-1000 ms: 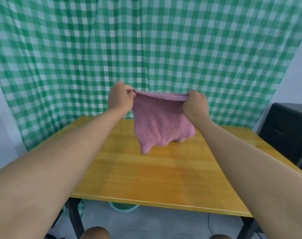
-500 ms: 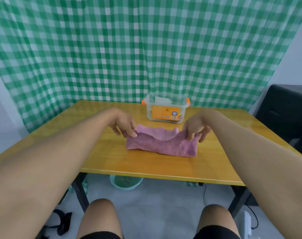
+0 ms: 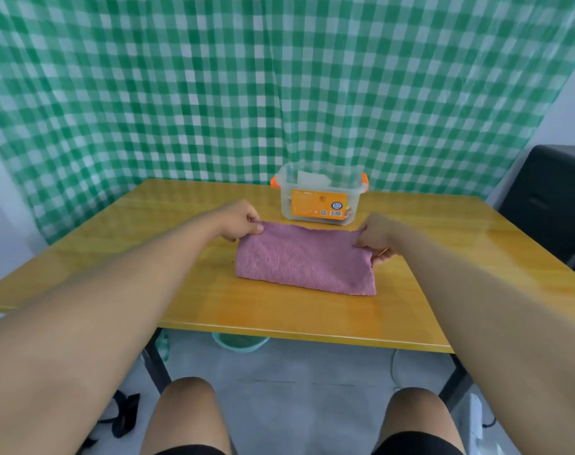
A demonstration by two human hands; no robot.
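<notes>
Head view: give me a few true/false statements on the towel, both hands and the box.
1. The pink towel lies on the yellow table. True.
2. The left hand pinches the towel's far left corner. True.
3. The right hand lies flat on the table, clear of the towel. False: it holds the towel's right edge.
4. The clear box stands on the towel. False: it stands on the table behind it.
5. The box's side latches are orange. True.

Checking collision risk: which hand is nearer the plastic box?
Right. The right hand pinches the towel corner just front-right of the box; the left hand sits farther front-left.
</notes>
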